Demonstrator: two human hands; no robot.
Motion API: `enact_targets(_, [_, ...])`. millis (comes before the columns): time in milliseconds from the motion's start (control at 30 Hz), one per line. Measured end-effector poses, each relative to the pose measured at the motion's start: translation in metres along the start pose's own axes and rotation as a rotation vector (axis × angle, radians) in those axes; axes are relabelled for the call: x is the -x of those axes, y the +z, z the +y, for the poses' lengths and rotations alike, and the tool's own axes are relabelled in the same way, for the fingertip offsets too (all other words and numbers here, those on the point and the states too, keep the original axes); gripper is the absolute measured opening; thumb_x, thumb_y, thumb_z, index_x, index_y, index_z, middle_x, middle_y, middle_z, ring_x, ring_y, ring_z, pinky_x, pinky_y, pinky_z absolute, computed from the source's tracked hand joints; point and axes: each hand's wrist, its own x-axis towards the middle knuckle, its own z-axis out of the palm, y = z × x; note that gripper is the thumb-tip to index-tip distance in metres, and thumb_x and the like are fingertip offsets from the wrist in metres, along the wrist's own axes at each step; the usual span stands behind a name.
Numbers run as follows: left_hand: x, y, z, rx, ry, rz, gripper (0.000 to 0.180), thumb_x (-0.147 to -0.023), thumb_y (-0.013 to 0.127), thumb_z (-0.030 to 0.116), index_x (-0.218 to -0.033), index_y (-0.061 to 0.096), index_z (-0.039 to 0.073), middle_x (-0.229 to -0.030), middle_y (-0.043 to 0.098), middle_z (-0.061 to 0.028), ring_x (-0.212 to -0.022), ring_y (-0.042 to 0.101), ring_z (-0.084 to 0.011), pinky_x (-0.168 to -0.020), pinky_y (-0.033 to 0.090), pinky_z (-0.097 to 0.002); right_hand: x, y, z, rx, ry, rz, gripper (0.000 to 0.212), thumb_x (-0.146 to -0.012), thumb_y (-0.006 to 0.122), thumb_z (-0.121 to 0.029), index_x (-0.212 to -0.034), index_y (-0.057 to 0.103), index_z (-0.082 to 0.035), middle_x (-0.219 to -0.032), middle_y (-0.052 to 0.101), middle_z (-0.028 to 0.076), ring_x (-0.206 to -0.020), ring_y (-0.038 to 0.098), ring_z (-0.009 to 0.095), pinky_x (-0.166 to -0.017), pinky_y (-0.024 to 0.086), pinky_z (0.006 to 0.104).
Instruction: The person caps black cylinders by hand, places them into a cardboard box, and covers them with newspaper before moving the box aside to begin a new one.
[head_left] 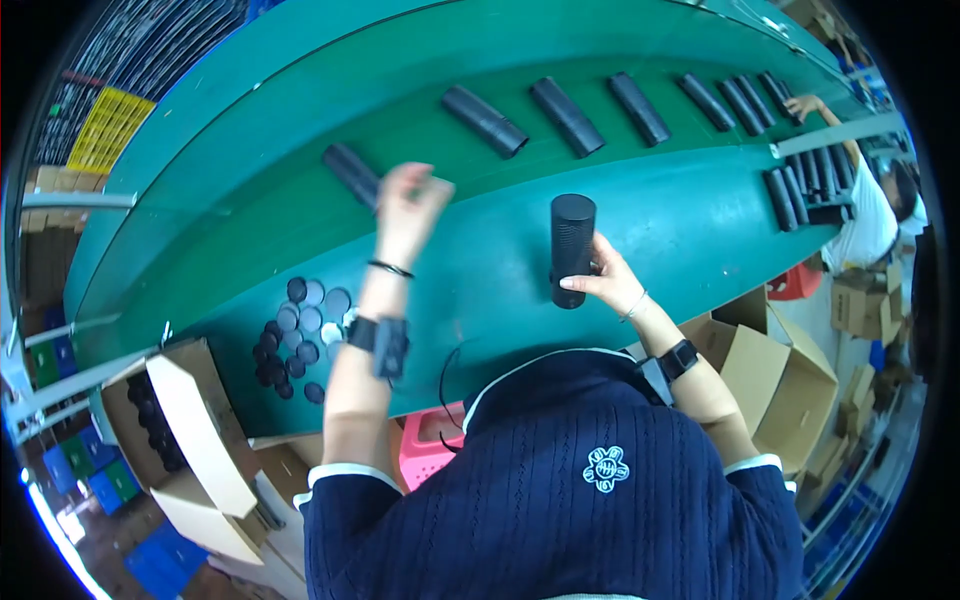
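Note:
My right hand [613, 281] grips a black ribbed tube [573, 240] low on its side, thumb across the front. The tube is upright at the green table, and its top end looks covered by a flat black disc. My left hand [412, 205] is raised, with its fingers smeared by motion. Just beyond it, another black tube [350, 174] lies on the green belt, its near end partly hidden by the hand. Round caps [312, 320], black and grey, are scattered on the table left of my left forearm.
More tubes lie along the belt [560, 170]. At the far right a co-worker's hand [803, 106] touches one, near a stack of tubes [810, 182]. Open cartons stand left [205, 430] and right [765, 400]. A pink stool [430, 450] is under the table edge.

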Motion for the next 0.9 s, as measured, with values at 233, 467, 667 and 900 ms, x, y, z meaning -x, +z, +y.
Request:
enact_targets(233, [0.128, 0.034, 0.048, 0.726, -0.316, -0.22, 0.067, -0.069, 0.08, 0.004, -0.124, 0.042, 0.005, -0.117, 0.052, -0.008, -0.108, 0.054, -0.0188, -0.091, 0.047, -0.0349, -0.009, 0.042, -0.023, 0.375, -0.205, -0.193, 0.063, -0.075, 0.075, -0.034, -0.125, 0.05, -0.005, -0.107, 0.055, 0.009, -0.097, 0.053, 0.019, -0.083, 0.046, 0.0338])
enact_targets(467, [0.159, 0.019, 0.03, 0.558, -0.194, -0.314, 0.067, -0.07, 0.077, 0.001, -0.127, 0.041, 0.004, -0.12, 0.051, -0.007, -0.112, 0.052, -0.0169, -0.098, 0.043, -0.034, -0.023, 0.072, -0.032, -0.111, 0.027, -0.311, 0.034, -0.095, 0.051, -0.02, -0.127, 0.056, -0.009, -0.085, 0.058, 0.0, -0.068, 0.052, 0.006, -0.059, 0.045, 0.0206])
enact_targets(667, [0.168, 0.016, 0.033, 0.61, -0.231, -0.341, 0.069, -0.076, 0.073, 0.004, -0.135, 0.037, 0.004, -0.125, 0.049, -0.0074, -0.119, 0.046, -0.0167, -0.102, 0.037, -0.0319, -0.02, 0.077, -0.022, -0.122, 0.082, -0.321, 0.033, -0.093, 0.054, -0.018, -0.125, 0.058, -0.009, -0.081, 0.06, -0.002, -0.065, 0.053, 0.004, -0.057, 0.045, 0.0192])
enact_targets(900, [0.172, 0.025, 0.034, 0.722, -0.35, -0.146, 0.046, -0.086, 0.063, 0.017, -0.125, 0.043, 0.003, -0.112, 0.052, -0.0061, -0.105, 0.05, -0.0144, -0.091, 0.042, -0.0286, -0.018, 0.094, -0.026, -0.202, 0.174, -0.292, 0.031, -0.093, 0.055, -0.016, -0.123, 0.058, -0.009, -0.08, 0.059, -0.002, -0.062, 0.053, 0.005, -0.054, 0.045, 0.0192])
